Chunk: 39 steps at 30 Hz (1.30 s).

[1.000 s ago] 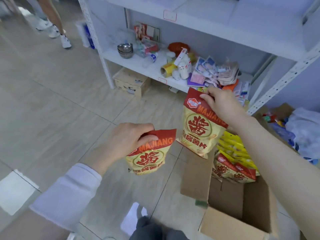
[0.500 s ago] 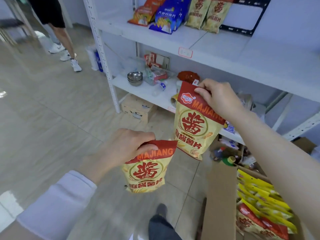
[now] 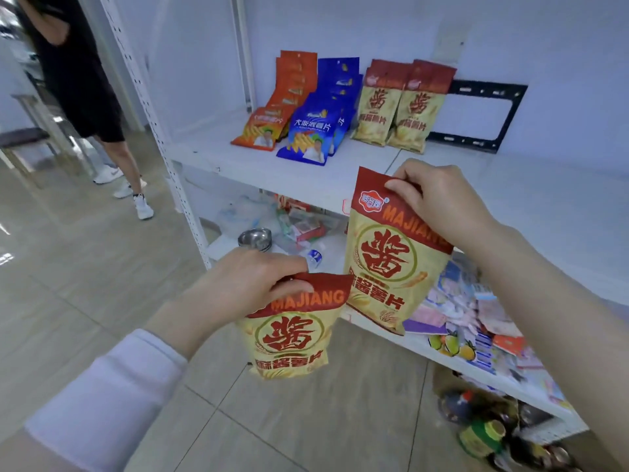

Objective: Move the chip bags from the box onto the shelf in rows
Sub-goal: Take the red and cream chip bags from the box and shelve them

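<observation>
My left hand (image 3: 245,284) pinches the red top of a yellow-and-red MAJIANG chip bag (image 3: 292,328) that hangs low over the floor. My right hand (image 3: 439,202) holds a second bag of the same kind (image 3: 388,257) by its top edge, higher and closer to the white shelf (image 3: 340,168). On that shelf stand rows of chip bags against the wall: orange ones (image 3: 289,93), blue ones (image 3: 323,114) and two yellow MAJIANG bags (image 3: 394,103). The box is out of view.
A lower shelf (image 3: 425,345) holds a steel bowl (image 3: 255,238), packets and small clutter. Bottles (image 3: 483,430) lie on the floor at lower right. A person in dark clothes (image 3: 81,80) stands at the left beside the shelf post (image 3: 163,137). A black bracket (image 3: 476,114) leans on the wall.
The view has risen from the box to the upper shelf. Both hands have lifted their bags up and toward the shelf; the box has left the frame.
</observation>
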Available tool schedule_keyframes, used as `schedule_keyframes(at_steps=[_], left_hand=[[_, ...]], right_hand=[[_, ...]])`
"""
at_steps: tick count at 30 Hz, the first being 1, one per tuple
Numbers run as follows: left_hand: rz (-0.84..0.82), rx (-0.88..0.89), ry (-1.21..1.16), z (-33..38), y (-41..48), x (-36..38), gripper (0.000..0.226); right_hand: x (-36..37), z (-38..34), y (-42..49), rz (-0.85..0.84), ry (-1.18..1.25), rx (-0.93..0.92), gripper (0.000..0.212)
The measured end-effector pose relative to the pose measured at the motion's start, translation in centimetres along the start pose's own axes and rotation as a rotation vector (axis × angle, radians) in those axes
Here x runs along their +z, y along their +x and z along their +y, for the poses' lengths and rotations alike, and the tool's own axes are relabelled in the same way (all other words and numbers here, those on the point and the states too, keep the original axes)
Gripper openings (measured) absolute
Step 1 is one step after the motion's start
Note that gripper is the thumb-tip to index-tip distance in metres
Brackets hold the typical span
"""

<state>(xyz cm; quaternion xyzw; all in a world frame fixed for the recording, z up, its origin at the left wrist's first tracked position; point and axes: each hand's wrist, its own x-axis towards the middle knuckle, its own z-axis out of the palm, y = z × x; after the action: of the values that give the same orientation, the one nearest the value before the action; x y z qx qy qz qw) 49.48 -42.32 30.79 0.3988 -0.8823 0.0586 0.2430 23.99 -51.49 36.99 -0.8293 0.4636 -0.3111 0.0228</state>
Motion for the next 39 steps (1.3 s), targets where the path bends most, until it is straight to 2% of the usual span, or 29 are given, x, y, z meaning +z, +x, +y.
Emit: schedule_keyframes(at_steps=[4,13,16,19,24,30,34,37,39], left_hand=[[0.047,0.118,0.012,-5.8,6.3,-0.3,0.032],[0.077,0.353,0.04,-17.7,21.4,-1.8,0.045],[0.109,0.422,0.082,-20.9,26.1,-1.7,0.037],[0.113,0.44,0.053,-23.9,30.8,-0.8,0.035],[0.099,0.455,-0.042,-28.2,37.4,2.2,0.05],[0.092,0.409,-0.022,-32.3,44.2,7.0,0.059],[0.068,0.394,-0.021,-34.2,48.1,9.6,0.045],[0.014,0.362,-0.054,-36.0,50.6,11.3,0.055],[-0.009,0.353,-0.058,-36.9,51.8,12.3,0.048]], right_hand=[[0.4,2.8,5.9,0.039,-0.061,0.015,0.024],[-0.3,7.4,19.5,0.153,-0.269,0.051,0.027],[-0.5,9.8,23.2,0.228,-0.299,0.058,0.025],[-0.4,12.6,26.4,0.246,-0.325,0.098,0.025],[0.0,17.8,30.6,0.235,-0.343,0.146,0.026],[2.6,25.5,35.3,0.232,-0.318,0.041,0.022],[3.9,30.1,38.6,0.212,-0.27,-0.028,0.021],[4.9,32.8,41.1,0.192,-0.237,-0.068,0.024],[5.7,34.3,42.5,0.19,-0.224,-0.089,0.027]])
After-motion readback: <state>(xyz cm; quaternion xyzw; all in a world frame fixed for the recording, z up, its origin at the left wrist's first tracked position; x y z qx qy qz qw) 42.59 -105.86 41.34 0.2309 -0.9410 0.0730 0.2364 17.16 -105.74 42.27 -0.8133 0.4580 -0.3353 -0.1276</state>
